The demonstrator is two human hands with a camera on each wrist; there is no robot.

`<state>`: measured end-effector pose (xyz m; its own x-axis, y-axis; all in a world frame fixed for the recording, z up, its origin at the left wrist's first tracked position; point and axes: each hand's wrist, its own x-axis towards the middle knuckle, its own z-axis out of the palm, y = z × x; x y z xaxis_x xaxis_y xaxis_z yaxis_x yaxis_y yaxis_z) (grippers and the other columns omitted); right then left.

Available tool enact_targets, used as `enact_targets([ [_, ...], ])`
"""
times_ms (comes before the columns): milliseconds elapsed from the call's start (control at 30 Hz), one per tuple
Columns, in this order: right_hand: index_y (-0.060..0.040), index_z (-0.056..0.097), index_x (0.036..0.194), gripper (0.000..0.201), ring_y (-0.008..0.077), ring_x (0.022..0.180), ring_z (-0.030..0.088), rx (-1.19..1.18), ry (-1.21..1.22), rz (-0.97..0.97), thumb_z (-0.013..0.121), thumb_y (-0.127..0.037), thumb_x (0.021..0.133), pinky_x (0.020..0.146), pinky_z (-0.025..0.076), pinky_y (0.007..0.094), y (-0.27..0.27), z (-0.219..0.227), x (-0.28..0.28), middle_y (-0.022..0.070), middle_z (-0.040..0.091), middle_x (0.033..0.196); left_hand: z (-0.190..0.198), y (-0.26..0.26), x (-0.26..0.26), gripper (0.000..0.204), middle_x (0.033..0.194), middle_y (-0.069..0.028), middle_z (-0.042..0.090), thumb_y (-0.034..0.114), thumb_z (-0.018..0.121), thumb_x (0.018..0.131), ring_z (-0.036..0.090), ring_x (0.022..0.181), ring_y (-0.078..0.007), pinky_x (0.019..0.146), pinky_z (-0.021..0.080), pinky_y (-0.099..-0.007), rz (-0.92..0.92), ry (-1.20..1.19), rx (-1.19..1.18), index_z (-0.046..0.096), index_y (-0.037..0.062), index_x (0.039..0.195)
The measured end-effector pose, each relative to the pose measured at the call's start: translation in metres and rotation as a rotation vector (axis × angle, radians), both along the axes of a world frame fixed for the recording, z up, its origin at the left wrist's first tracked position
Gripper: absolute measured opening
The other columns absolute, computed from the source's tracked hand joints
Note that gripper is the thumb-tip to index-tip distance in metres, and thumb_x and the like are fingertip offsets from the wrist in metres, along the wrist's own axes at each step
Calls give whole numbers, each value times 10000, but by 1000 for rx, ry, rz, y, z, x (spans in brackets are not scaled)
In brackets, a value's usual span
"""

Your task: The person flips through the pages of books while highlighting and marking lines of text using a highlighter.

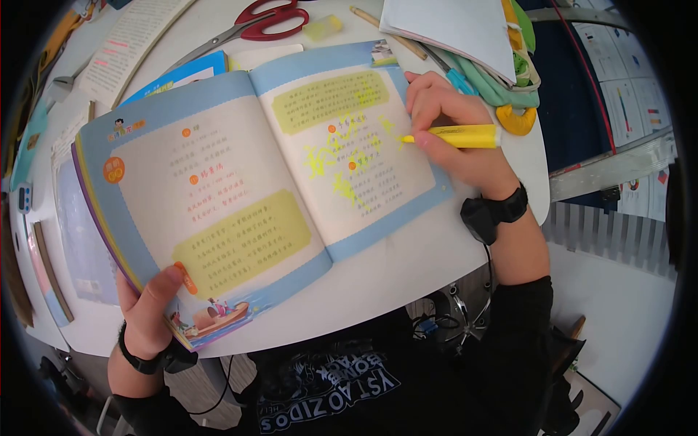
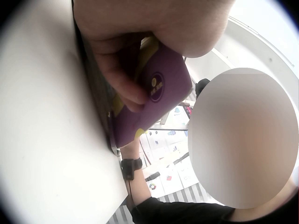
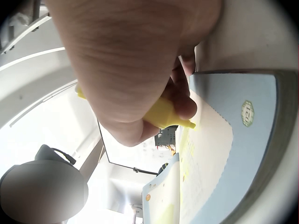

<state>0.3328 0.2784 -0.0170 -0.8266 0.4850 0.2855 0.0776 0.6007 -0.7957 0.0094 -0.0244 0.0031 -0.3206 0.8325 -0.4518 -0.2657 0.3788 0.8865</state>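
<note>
An open book (image 1: 240, 182) with blue page borders lies tilted on the white table. The left hand (image 1: 149, 309) grips its lower left corner, thumb on the page; in the left wrist view the fingers of the left hand (image 2: 126, 60) curl under the purple cover (image 2: 163, 93). Above the right page, the right hand (image 1: 454, 134) pinches a yellow highlighter (image 1: 465, 136), tip at the page's right part. Yellow scribbles (image 1: 349, 156) mark that page. In the right wrist view the right hand (image 3: 135, 65) holds the highlighter (image 3: 163, 113), its tip close to the page.
Red-handled scissors (image 1: 273, 20), a yellowish eraser (image 1: 322, 27) and a pencil (image 1: 385, 30) lie beyond the book. White paper (image 1: 451, 33) sits on a green pouch (image 1: 509, 94) at the upper right. Another book (image 1: 134, 51) lies at the upper left.
</note>
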Motion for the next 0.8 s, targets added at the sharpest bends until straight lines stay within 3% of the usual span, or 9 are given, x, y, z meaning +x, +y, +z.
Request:
enact_targets([
  [500, -52, 558, 822, 131, 176, 870, 550, -8, -12, 8, 686, -32, 831, 1212, 372, 466, 4, -2, 2, 36, 564, 893, -4, -5, 0, 487, 1263, -143, 698, 84, 675, 915, 688, 1115, -221, 957, 544, -354, 52, -26, 52, 559, -25, 1375],
  [567, -51, 563, 827, 125, 170, 865, 550, -7, -8, 22, 686, -31, 836, 1217, 369, 467, 7, -3, 5, 33, 565, 891, -4, -5, -1, 576, 1294, -156, 661, 140, 678, 903, 657, 1151, -241, 1005, 513, -373, 34, -10, -6, 511, -30, 1427],
  [800, -46, 564, 834, 116, 162, 853, 545, -7, 8, 2, 678, -30, 851, 1235, 357, 470, 6, -5, 3, 29, 562, 871, -6, -8, -5, 587, 1312, -164, 655, 141, 684, 903, 655, 1165, -248, 1007, 516, -377, 30, -10, -14, 502, -30, 1434],
])
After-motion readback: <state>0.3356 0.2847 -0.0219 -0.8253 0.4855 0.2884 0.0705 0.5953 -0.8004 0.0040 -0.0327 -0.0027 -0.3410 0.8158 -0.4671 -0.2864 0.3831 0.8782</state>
